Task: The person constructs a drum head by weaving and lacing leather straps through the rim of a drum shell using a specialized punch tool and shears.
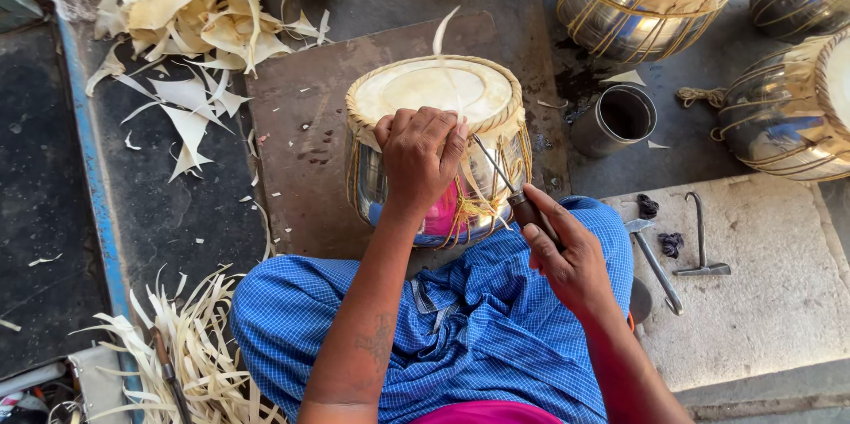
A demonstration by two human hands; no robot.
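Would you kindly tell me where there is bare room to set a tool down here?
The pale stone slab is bare right of the hook tool and hammer. The brown board left of the drum is mostly free. Shavings crowd the far left.

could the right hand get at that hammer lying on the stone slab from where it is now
Probably yes. The hammer lies bare on the stone slab, just beside the right hand, with nothing between them. But that hand is gripping a dark-handled tool, so it would have to free itself first.
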